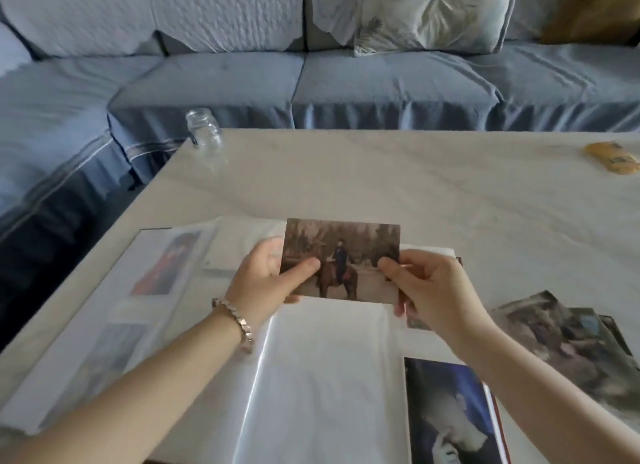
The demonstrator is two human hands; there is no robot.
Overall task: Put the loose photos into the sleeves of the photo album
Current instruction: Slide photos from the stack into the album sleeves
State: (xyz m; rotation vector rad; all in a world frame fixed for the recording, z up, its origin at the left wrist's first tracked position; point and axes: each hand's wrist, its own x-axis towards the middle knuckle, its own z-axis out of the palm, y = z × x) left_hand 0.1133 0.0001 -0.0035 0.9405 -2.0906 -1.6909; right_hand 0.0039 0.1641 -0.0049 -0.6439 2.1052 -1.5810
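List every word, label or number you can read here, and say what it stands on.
No text can be read in this view.
On the yellow packet: a small dark label, too blurred to read.
On the held photo: picture only, no writing visible.
On the glass jar: no label visible.

no readable text, labels, brands or numbers anywhere

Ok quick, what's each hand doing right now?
Left hand: pinches the left edge of the horse photo.
Right hand: pinches the same photo's right edge.
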